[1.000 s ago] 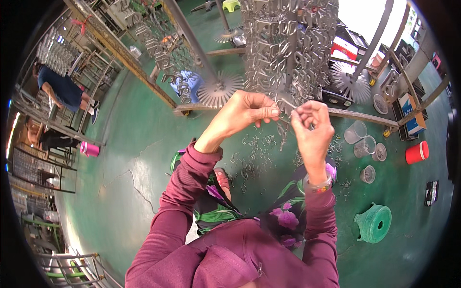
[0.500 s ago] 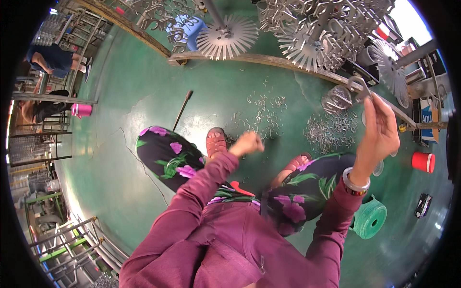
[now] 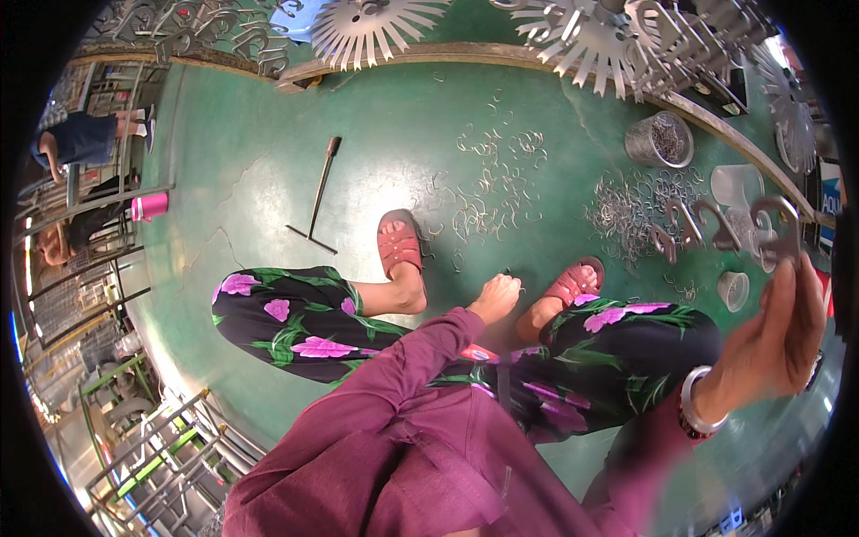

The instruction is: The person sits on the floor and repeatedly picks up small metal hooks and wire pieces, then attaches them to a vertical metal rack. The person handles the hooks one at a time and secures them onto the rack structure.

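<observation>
Green floor [image 3: 250,179] below, your right hand [image 3: 774,336], pinching a metal hook [image 3: 791,224], has swung right, away from the wire pile [image 3: 619,211] and your curled left hand [image 3: 495,300], contents unclear.

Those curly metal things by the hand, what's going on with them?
A person holds a row of grey curled metal pieces out to the right, pinched by the fingertips of the right hand. The left hand is curled in between the knees; I can't tell if it holds anything. Lots of small wire pieces lie on the floor, and more sit in a clear tub.
</observation>
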Demonstrator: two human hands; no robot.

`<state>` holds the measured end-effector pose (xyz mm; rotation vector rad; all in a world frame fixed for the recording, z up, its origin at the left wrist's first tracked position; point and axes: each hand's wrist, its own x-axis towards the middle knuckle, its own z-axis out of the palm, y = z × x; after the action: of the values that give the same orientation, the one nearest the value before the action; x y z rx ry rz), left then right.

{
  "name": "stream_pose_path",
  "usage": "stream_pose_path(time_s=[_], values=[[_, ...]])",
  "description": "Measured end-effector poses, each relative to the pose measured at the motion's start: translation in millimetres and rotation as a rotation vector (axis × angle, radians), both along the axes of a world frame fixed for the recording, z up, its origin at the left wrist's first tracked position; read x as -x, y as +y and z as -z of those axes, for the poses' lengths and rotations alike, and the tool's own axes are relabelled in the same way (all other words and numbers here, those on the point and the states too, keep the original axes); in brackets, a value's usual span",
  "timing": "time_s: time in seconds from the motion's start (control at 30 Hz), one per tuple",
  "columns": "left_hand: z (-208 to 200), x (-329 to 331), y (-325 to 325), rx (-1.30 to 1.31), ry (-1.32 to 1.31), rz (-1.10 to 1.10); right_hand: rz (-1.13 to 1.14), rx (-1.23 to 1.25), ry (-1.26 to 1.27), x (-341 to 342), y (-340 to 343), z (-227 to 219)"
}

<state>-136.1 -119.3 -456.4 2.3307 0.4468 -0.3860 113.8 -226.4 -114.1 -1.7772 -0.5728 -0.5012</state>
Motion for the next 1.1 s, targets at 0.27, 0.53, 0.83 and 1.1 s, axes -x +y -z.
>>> stream_pose_path(time_s=[0.27,0.53,0.83,1.1], values=[[3,-2,-4,-0.182,-0.120,0.058,-0.137,0.041,-0.052,7,-25,-3],[-39,-63,65,-0.057,-0.108,-0.377,-0.102,-0.025,-0.094,14,-32,-3],[6,-137,173,-0.192,-0.152,-0.533,-0.223,-0.007,-0.030,28,-46,-4],[10,-137,180,-0.328,-0.231,-0.389,-0.191,-0.028,-0.083,22,-9,-25]])
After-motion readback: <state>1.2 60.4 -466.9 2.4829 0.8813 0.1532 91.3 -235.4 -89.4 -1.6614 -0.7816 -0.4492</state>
